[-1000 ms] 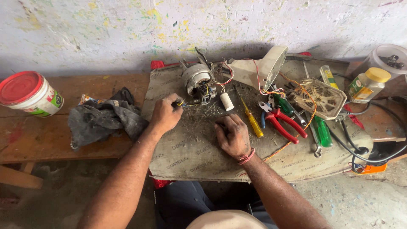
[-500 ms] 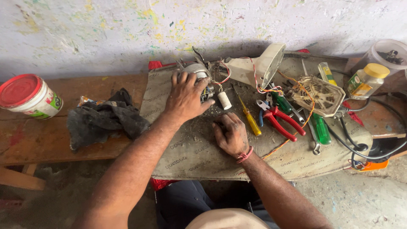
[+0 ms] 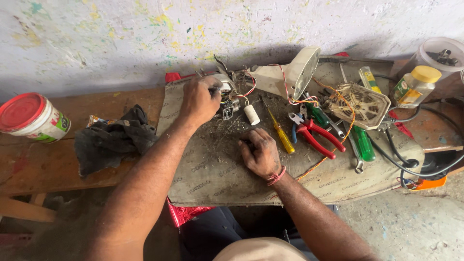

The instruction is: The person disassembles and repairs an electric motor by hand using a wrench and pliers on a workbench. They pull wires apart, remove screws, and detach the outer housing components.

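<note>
- Left hand clamped over small grey metal motor with red-white wires; motor directly under the fingers, wires trailing right.
- Right hand loosely curled, pressed on sacking mat, holding nothing; motor up-left of it, left hand nearer.

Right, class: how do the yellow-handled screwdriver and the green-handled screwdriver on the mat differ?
The yellow-handled screwdriver is slimmer than the green-handled screwdriver, whose handle is thicker. The yellow one lies beside the right hand; the green one lies farther right, below the cream fan grille. Both lie flat, untouched.
</note>
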